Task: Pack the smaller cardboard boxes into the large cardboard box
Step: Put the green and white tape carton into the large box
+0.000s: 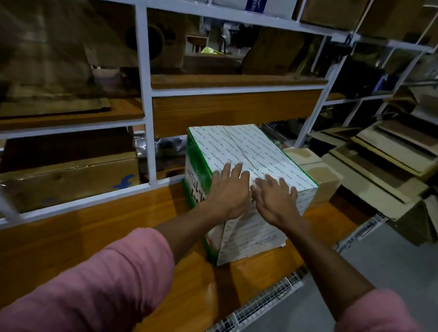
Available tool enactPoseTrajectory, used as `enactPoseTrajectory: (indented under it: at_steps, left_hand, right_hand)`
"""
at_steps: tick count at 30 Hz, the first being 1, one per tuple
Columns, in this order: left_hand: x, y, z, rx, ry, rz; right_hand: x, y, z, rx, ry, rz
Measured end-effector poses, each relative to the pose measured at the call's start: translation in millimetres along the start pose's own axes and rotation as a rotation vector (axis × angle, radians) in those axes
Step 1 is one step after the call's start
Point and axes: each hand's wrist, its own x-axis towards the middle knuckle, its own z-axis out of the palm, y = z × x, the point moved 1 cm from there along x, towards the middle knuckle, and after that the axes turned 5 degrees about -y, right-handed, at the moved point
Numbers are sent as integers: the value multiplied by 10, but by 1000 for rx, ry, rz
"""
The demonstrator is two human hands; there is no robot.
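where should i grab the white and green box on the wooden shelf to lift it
Grip the white and green box by its two opposite side faces, low near the bottom edges, coming from above and in front. Its taped top is flat and offers no hold; the left hand and right hand only lie flat on it. A tan box sits close behind on the right, so that side looks tight.

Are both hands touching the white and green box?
Touching. The head view shows the left hand and the right hand lying flat, fingers straight, on the near top edge of the white and green box.
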Motion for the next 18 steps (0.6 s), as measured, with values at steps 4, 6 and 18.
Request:
enactPoseTrajectory:
  at_steps: [4, 6, 18]
  left_hand:
    - [265, 78, 102, -131, 11, -37]
    - [403, 84, 176, -152, -9, -93]
    - [194, 240, 417, 127, -37, -405]
  right_hand:
    - [45, 108, 66, -43, 64, -88]
    - [97, 147, 18, -50, 108, -141]
    - [612, 584, -44, 97, 217, -30]
